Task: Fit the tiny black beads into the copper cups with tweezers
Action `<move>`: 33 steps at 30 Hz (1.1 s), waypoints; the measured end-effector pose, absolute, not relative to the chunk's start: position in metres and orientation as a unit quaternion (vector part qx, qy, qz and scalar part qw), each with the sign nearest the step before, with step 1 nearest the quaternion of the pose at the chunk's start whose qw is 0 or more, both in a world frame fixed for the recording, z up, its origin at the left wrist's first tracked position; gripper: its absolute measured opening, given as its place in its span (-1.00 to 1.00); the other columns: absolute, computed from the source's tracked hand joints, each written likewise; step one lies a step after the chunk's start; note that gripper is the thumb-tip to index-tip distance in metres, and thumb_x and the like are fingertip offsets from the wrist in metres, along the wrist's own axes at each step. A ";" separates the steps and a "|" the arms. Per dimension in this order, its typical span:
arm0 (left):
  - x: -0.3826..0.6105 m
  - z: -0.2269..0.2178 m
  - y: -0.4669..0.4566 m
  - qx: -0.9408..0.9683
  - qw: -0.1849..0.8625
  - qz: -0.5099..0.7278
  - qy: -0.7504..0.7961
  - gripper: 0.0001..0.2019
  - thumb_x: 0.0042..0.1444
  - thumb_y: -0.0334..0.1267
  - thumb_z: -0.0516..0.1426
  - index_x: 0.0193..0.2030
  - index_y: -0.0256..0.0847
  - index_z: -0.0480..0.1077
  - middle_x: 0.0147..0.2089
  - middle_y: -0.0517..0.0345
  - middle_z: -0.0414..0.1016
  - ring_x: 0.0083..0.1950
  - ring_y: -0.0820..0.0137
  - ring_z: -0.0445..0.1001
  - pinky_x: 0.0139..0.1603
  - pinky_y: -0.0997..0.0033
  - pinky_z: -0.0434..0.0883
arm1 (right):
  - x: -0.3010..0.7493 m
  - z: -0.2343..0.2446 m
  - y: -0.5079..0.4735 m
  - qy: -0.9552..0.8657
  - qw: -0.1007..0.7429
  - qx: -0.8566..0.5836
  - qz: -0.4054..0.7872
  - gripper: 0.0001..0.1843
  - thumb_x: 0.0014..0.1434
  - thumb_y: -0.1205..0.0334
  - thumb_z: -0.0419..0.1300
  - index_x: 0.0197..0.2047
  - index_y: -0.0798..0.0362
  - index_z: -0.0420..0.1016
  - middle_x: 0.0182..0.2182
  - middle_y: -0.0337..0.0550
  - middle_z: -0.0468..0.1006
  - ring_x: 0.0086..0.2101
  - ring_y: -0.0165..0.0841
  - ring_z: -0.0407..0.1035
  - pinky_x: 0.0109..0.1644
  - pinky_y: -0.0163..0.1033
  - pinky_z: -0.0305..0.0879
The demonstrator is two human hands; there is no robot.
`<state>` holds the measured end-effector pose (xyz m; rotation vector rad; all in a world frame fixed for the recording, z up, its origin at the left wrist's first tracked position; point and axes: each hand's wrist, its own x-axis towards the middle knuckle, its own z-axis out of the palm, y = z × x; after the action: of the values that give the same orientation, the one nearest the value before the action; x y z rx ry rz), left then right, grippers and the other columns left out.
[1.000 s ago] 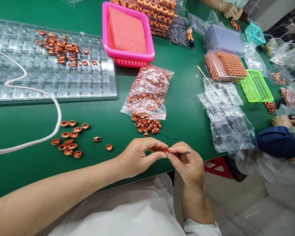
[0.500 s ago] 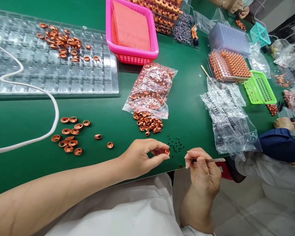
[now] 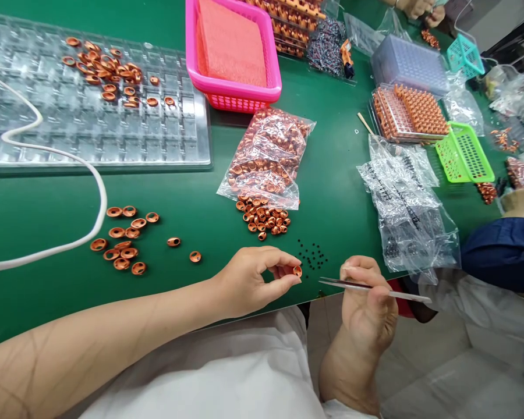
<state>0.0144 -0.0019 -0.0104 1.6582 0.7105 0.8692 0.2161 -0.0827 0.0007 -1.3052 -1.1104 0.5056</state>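
My left hand [image 3: 251, 279] pinches a small copper ring [image 3: 296, 270] between thumb and forefinger just above the green table's front edge. My right hand [image 3: 367, 305] grips metal tweezers [image 3: 367, 286], their tips pointing left toward the ring, a short gap away. Tiny black beads [image 3: 311, 255] lie scattered on the table just behind both hands. A loose heap of copper rings [image 3: 264, 216] spills from a clear bag of rings [image 3: 268, 157] beyond them.
More copper rings [image 3: 122, 241] lie at the left near a white cable [image 3: 70, 174]. A clear blister tray [image 3: 91, 110] holds rings at the back left. A pink basket [image 3: 231, 52], plastic bags [image 3: 406, 209], a green basket [image 3: 465, 154] and another person's blue sleeve [image 3: 502, 253] fill the right.
My right hand has pulled away from the ring to the right and turned the tweezers level, tips facing left. My left hand keeps the ring in the same spot.
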 end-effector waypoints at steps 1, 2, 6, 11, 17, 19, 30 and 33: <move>0.014 -0.010 -0.002 0.703 0.534 0.364 0.297 -0.90 0.19 -0.39 0.29 -0.15 -0.30 0.59 -0.31 0.09 0.70 -0.38 0.46 0.62 -0.28 0.54 0.57 | 0.216 0.001 -0.082 -0.483 0.633 -0.568 0.207 -0.60 0.44 -0.08 0.08 -0.17 -0.08 0.66 -0.36 -0.12 0.49 -0.24 -0.25 0.38 -0.25 -0.14 0.33; 0.014 -0.010 -0.002 0.709 0.527 0.361 0.297 -0.89 0.20 -0.38 0.28 -0.14 -0.29 0.58 -0.30 0.09 0.69 -0.36 0.45 0.62 -0.27 0.53 0.57 | 0.216 0.002 -0.082 -0.482 0.639 -0.567 0.197 -0.60 0.44 -0.10 0.08 -0.16 -0.08 0.66 -0.35 -0.13 0.47 -0.27 -0.27 0.36 -0.31 -0.17 0.30; 0.013 -0.010 -0.001 0.738 0.482 0.369 0.295 -0.90 0.22 -0.40 0.26 -0.12 -0.29 0.56 -0.31 0.10 0.67 -0.33 0.43 0.62 -0.23 0.48 0.55 | 0.214 0.007 -0.085 -0.486 0.645 -0.556 0.196 -0.64 0.46 -0.03 0.06 -0.15 -0.06 0.62 -0.35 -0.14 0.42 -0.38 -0.33 0.37 -0.48 -0.23 0.32; 0.013 -0.013 0.000 0.747 0.465 0.372 0.296 -0.89 0.24 -0.40 0.25 -0.10 -0.27 0.54 -0.30 0.10 0.66 -0.31 0.43 0.61 -0.21 0.46 0.55 | 0.214 0.008 -0.088 -0.497 0.636 -0.551 0.214 -0.72 0.43 0.02 0.12 -0.15 -0.05 0.60 -0.29 -0.14 0.46 -0.36 -0.29 0.47 -0.44 -0.13 0.52; 0.013 -0.012 -0.001 0.728 0.487 0.373 0.304 -0.89 0.23 -0.41 0.25 -0.11 -0.28 0.55 -0.28 0.07 0.67 -0.31 0.42 0.62 -0.22 0.46 0.57 | 0.214 0.006 -0.090 -0.490 0.622 -0.563 0.236 -0.92 0.33 0.19 0.28 -0.15 -0.03 0.58 -0.26 -0.15 0.48 -0.31 -0.30 0.52 -0.38 -0.13 0.57; 0.013 -0.011 -0.001 0.717 0.503 0.370 0.309 -0.89 0.23 -0.39 0.25 -0.11 -0.27 0.55 -0.27 0.07 0.68 -0.30 0.42 0.63 -0.22 0.47 0.58 | 0.212 0.007 -0.091 -0.482 0.625 -0.567 0.234 -0.93 0.32 0.20 0.28 -0.15 -0.03 0.58 -0.26 -0.14 0.48 -0.30 -0.29 0.52 -0.39 -0.14 0.57; 0.012 -0.008 -0.001 0.719 0.518 0.377 0.271 -0.87 0.22 -0.44 0.28 -0.10 -0.25 0.55 -0.25 0.11 0.70 -0.29 0.45 0.64 -0.20 0.54 0.57 | 0.209 0.011 -0.093 -0.455 0.645 -0.562 0.245 -0.94 0.33 0.22 0.25 -0.18 -0.03 0.57 -0.31 -0.16 0.50 -0.35 -0.31 0.49 -0.43 -0.17 0.53; 0.012 -0.009 -0.002 0.721 0.514 0.376 0.273 -0.88 0.23 -0.40 0.28 -0.10 -0.24 0.55 -0.28 0.11 0.69 -0.32 0.44 0.63 -0.22 0.52 0.56 | 0.210 0.009 -0.095 -0.456 0.640 -0.569 0.244 -0.92 0.33 0.21 0.24 -0.20 -0.04 0.57 -0.32 -0.16 0.50 -0.33 -0.29 0.48 -0.43 -0.18 0.53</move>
<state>0.0120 -0.0020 -0.0089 1.7336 0.6558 0.9048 0.2102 -0.0948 0.0095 -1.2981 -1.0393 0.5569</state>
